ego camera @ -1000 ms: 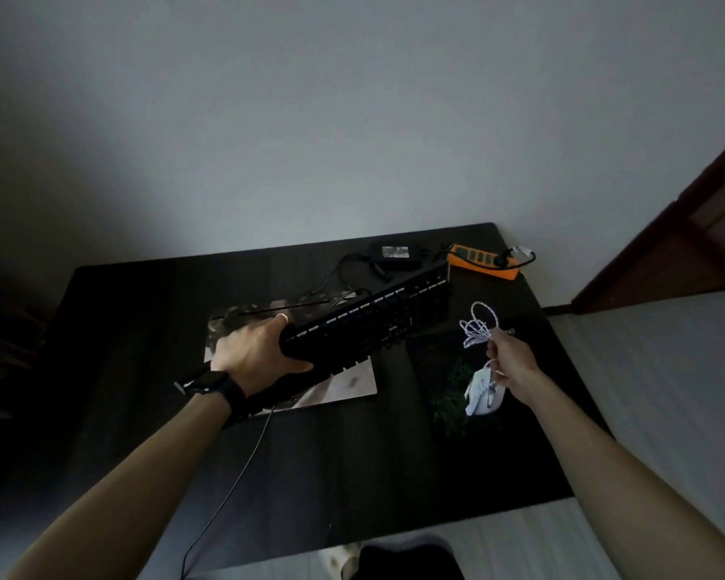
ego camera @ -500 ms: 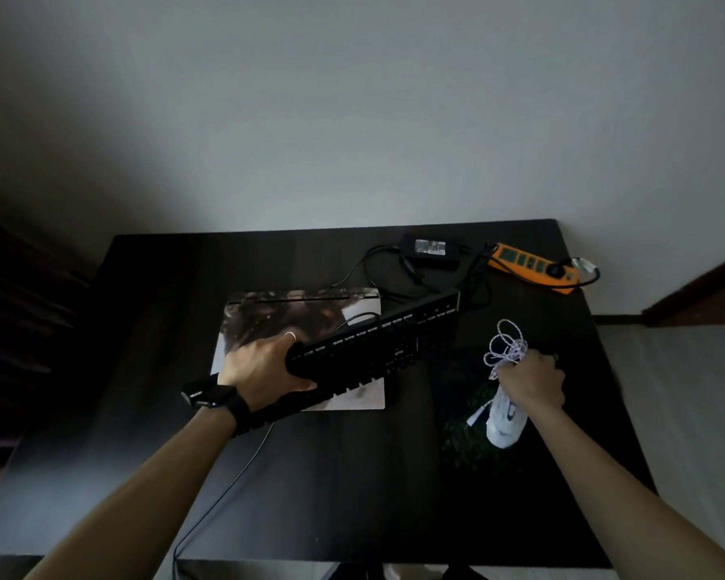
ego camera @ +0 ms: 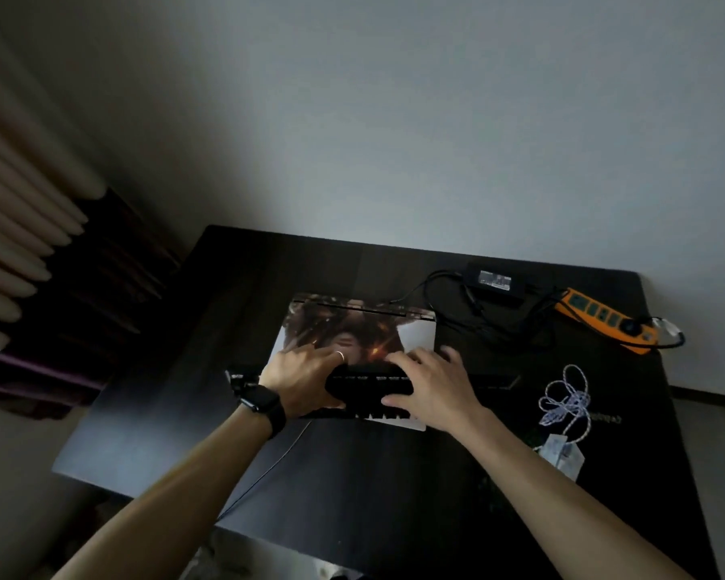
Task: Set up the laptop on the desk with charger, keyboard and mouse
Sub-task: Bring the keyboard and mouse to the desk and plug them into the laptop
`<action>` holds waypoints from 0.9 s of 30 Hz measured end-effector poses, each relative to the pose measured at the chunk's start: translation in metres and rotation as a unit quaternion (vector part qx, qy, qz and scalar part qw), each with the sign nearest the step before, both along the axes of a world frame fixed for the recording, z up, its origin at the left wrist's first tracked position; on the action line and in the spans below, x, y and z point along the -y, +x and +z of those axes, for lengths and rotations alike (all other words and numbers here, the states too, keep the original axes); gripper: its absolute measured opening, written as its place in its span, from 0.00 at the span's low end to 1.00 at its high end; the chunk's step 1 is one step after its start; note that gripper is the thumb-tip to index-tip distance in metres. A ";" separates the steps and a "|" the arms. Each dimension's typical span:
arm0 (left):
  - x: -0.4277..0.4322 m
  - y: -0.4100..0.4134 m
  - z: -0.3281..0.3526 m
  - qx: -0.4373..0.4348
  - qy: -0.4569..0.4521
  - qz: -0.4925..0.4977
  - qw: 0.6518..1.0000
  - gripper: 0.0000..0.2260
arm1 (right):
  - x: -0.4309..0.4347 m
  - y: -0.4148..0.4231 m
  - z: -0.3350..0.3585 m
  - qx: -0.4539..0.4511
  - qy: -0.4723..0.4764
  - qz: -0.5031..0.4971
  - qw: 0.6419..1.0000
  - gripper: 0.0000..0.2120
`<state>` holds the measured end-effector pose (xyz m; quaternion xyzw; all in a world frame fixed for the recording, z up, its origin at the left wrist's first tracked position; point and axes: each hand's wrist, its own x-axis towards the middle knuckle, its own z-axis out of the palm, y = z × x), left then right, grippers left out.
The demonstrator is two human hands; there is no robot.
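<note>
Head view, dim room; I look down on a black desk (ego camera: 352,508) set against a pale wall (ego camera: 394,119), with a folded curtain (ego camera: 17,244) at the far left; both hands are on the black keyboard (ego camera: 367,387), which lies crosswise over the near part of the closed laptop (ego camera: 352,328); the left hand (ego camera: 306,380) grips it left of centre, fingers over the far edge and thumb at the near edge, with a dark watch (ego camera: 262,401) on the wrist and a ring (ego camera: 340,355) on one finger; the right hand (ego camera: 432,389) holds it just beside, fingers curled over the far edge and thumb on the near side; I cannot tell whether the keyboard rests on the lid or is held just above it; its left end juts past the laptop's left edge and its right end reaches over bare desk; a thin lead (ego camera: 264,475) runs from under it to the front edge of the desk; the laptop lid shows a printed picture; the charger brick (ego camera: 494,282) sits at the far edge beyond the laptop's right corner, its black leads tangled toward an orange power strip (ego camera: 603,320); I cannot tell whether the charger is plugged into the laptop; the white mouse (ego camera: 561,454) lies on the right side of the desk, apart from the right hand, its braided white cable (ego camera: 566,395) looped loosely just beyond it.
</note>
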<state>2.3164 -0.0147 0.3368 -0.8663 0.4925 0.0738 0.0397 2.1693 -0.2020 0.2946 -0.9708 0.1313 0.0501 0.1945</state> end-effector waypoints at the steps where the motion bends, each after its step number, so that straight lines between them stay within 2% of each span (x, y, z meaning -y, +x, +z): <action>1: -0.007 0.003 -0.004 0.007 -0.012 -0.001 1.000 0.24 | -0.003 0.004 0.002 0.008 0.022 0.007 1.000 0.29; 4: -0.025 0.017 -0.021 0.035 -0.050 -0.025 0.998 0.26 | -0.015 0.010 0.003 0.022 0.065 -0.009 0.998 0.24; 7: -0.040 0.030 -0.030 0.095 -0.128 -0.063 0.985 0.29 | -0.032 0.018 0.003 0.043 0.044 -0.036 0.997 0.21; 9: -0.049 0.031 -0.035 0.138 -0.196 -0.030 0.970 0.32 | -0.037 0.024 0.011 0.057 0.029 -0.062 0.996 0.21; 11: -0.066 0.021 -0.041 0.110 -0.276 0.120 0.947 0.34 | -0.041 0.032 0.020 0.046 0.028 -0.102 0.993 0.24; 14: -0.087 0.001 -0.060 -0.036 -0.356 0.370 0.857 0.37 | -0.042 0.039 0.027 0.035 0.041 -0.178 0.982 0.26; 15: -0.091 -0.002 -0.067 -0.093 -0.339 0.398 0.847 0.38 | -0.042 0.040 0.029 0.042 0.047 -0.203 0.977 0.26; 16: -0.097 -0.001 -0.077 -0.148 -0.303 0.400 0.852 0.39 | -0.045 0.043 0.031 0.050 0.049 -0.224 0.972 0.25; 18: -0.101 -0.001 -0.096 -0.238 -0.197 0.375 0.874 0.43 | -0.046 0.043 0.037 0.064 0.054 -0.262 0.961 0.22; 20: -0.108 0.005 -0.118 -0.307 -0.091 0.373 0.871 0.44 | -0.049 0.040 0.042 0.074 0.054 -0.287 0.954 0.20; 22: -0.116 0.012 -0.142 -0.350 -0.006 0.361 0.864 0.36 | -0.051 0.032 0.046 0.086 0.056 -0.309 0.946 0.20; 24: -0.125 0.015 -0.164 -0.380 0.044 0.339 0.859 0.23 | -0.051 0.022 0.048 0.088 0.057 -0.330 0.938 0.20; 25: -0.130 0.015 -0.174 -0.391 0.048 0.329 0.858 0.17 | -0.050 0.017 0.048 0.084 0.054 -0.341 0.935 0.21; 27: -0.142 0.015 -0.178 -0.404 0.031 0.312 0.859 0.14 | -0.049 0.008 0.046 0.073 0.039 -0.360 0.929 0.22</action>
